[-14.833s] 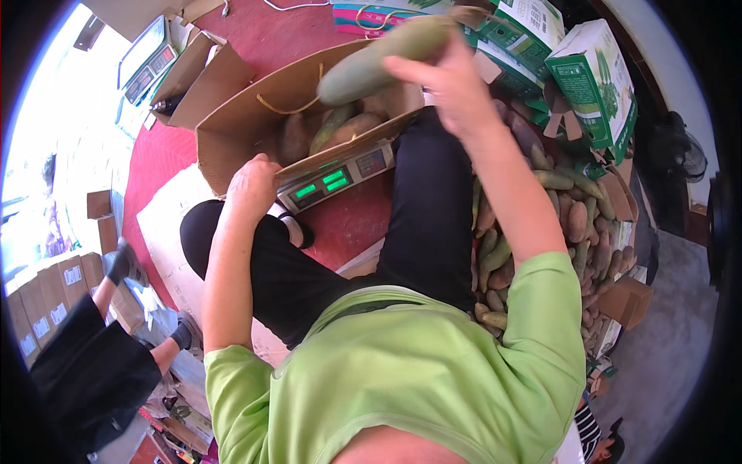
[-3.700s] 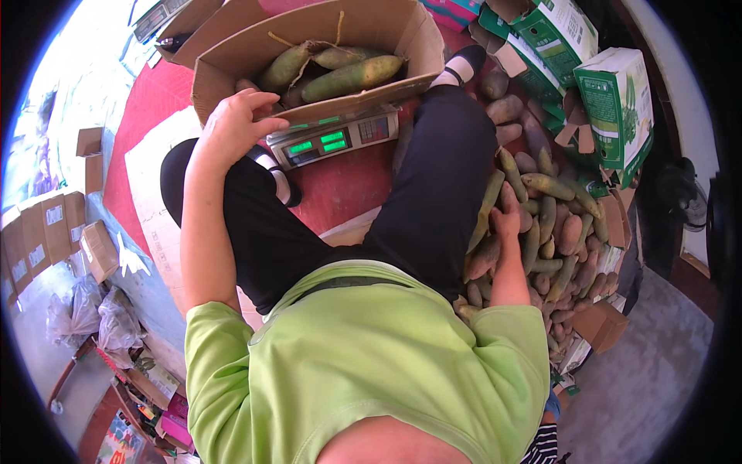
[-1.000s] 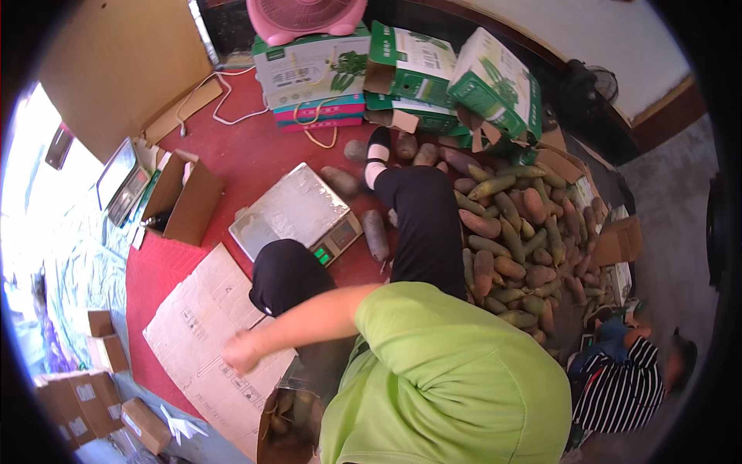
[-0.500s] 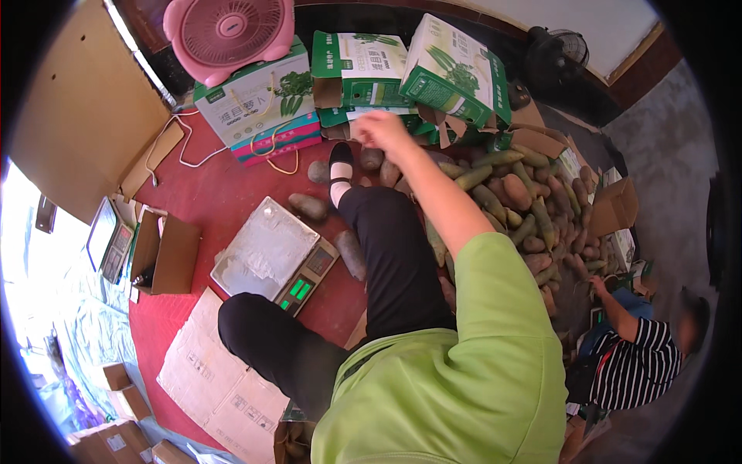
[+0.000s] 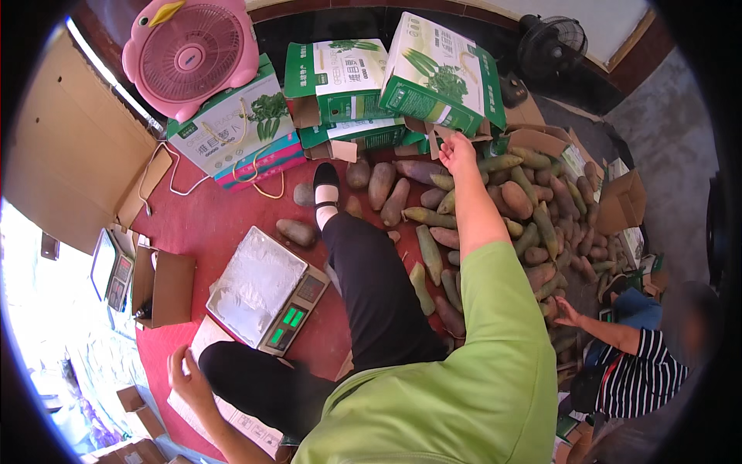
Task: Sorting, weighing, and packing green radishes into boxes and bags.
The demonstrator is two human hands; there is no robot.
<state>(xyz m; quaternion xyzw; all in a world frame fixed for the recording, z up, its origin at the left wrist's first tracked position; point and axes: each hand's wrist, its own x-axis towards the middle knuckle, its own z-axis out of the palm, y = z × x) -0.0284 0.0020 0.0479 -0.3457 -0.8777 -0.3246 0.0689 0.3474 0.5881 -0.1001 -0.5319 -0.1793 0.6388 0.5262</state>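
Observation:
My right hand reaches out past the pile of long green and reddish-brown root vegetables. Its fingers are closed at a loose cardboard flap below a tilted green-and-white carton with leafy radishes printed on it. Down at the lower left, my left hand hangs beside my bent knee, fingers loosely curled and apart, with nothing in it. Close to that knee lies a digital scale with a bare, scuffed metal plate and lit green digits.
More green cartons stand along the far wall, beside a pink fan on a white carton. A black fan is farther right. Single roots lie around my foot. At right, a person in a striped top reaches toward the pile.
My right hand has moved right, from the middle cartons to the flap under the tilted one. My left hand has come into view at lower left. The view has shifted slightly.

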